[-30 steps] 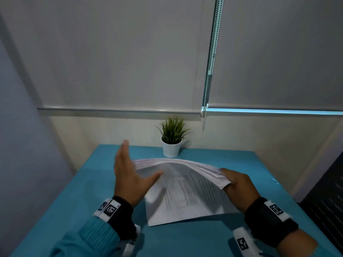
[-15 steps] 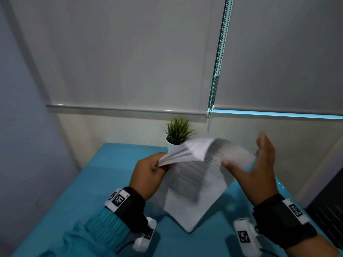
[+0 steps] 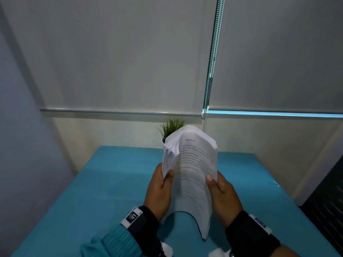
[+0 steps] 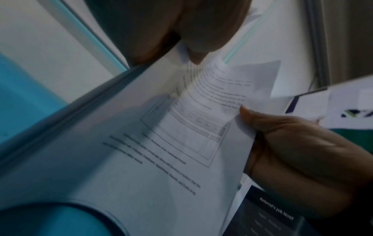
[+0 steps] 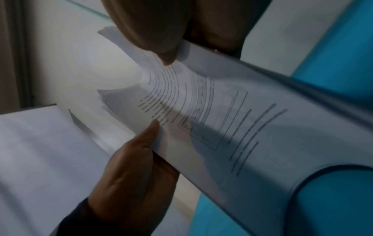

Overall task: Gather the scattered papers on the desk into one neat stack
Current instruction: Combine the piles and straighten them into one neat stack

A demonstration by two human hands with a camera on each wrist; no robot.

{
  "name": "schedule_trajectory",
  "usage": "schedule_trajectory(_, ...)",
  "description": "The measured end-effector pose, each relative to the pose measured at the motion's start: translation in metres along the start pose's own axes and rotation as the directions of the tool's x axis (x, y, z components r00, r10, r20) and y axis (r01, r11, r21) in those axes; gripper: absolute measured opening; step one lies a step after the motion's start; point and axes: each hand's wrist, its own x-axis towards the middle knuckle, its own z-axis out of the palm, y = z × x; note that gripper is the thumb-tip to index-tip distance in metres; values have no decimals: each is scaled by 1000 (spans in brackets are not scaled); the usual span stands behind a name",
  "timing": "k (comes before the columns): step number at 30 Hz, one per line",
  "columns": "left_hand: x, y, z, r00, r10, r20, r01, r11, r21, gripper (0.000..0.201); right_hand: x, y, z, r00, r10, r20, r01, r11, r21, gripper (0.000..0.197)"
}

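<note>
Above the teal desk [image 3: 96, 182] I hold the stack of papers [image 3: 193, 173] upright, bowed, its lower edge near the desktop. My left hand [image 3: 159, 193] and right hand [image 3: 222, 195] each have fingers clamped on a side edge. Behind the stack, a potted plant [image 3: 171, 127] is half hidden; the print is too blurred to read.

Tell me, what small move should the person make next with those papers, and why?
Probably lower the papers until their bottom edge taps the desk, so that the sheets line up. The left hand and right hand each grip one side, holding the bundle upright above the desk. Its top corners fan apart unevenly and its bottom edge curls, so it is not yet neat.
</note>
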Motion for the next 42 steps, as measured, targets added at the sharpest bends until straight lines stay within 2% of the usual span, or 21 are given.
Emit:
schedule_trajectory(5, 13, 15, -16, 997, 33, -76, -40, 994, -97, 15, 8, -25, -15, 997, -60, -47, 65, 993, 103, 20)
schedule_trajectory(8, 16, 12, -23, 988, 53, -146, -67, 993, -97, 52, 11, -23, -21, 996, -44, -75, 56, 985, 166, 23)
schedule_trajectory(10, 11, 7, -21, 990, 31, -141, -42, 996, -77, 61, 11, -15, -21, 995, 24, -92, -6, 981, 195, 24)
schedule_trajectory(14, -3, -12, -14, 999, -21, -40, 20, 999, -27, 37, 7, 6, -19, 988, 130, -83, -109, 971, 214, 16)
schedule_trajectory(16, -6, -17, -13, 999, -35, -38, 34, 999, -27, 34, 5, 10, -17, 986, 151, -66, -132, 963, 235, 17)
schedule_trajectory(19, -5, -18, -15, 993, -52, -110, 50, 998, -25, 50, 5, 11, -18, 986, 158, -53, -141, 960, 242, 26)
schedule_trajectory(22, 0, -12, -17, 981, -12, -195, 5, 999, -37, 74, 10, 10, -24, 989, 142, -38, -124, 945, 303, 53)
schedule_trajectory(24, 3, -10, -15, 985, -9, -171, -3, 997, -72, 81, 13, 11, -26, 987, 159, -18, -142, 921, 363, 44)
schedule_trajectory(27, 1, -14, -12, 991, -17, -134, 8, 998, -70, 74, 15, 11, -23, 982, 191, 2, -178, 914, 365, 24)
schedule_trajectory(31, -1, -19, -10, 991, -17, -133, 14, 999, -29, 41, 15, 14, -18, 985, 164, -47, -141, 940, 309, 13)
schedule_trajectory(34, -2, -11, -7, 989, -3, -146, 1, 1000, -14, 23, 13, 8, -16, 988, 136, -70, -111, 954, 279, 10)
schedule_trajectory(38, 0, 4, -9, 984, 56, -170, -58, 998, -8, 19, 17, -5, -22, 991, 82, -103, -50, 958, 283, 10)
schedule_trajectory(42, -6, -7, -14, 992, 19, -127, -19, 1000, 0, 26, 14, 6, -22, 988, 116, -106, -78, 948, 309, 20)
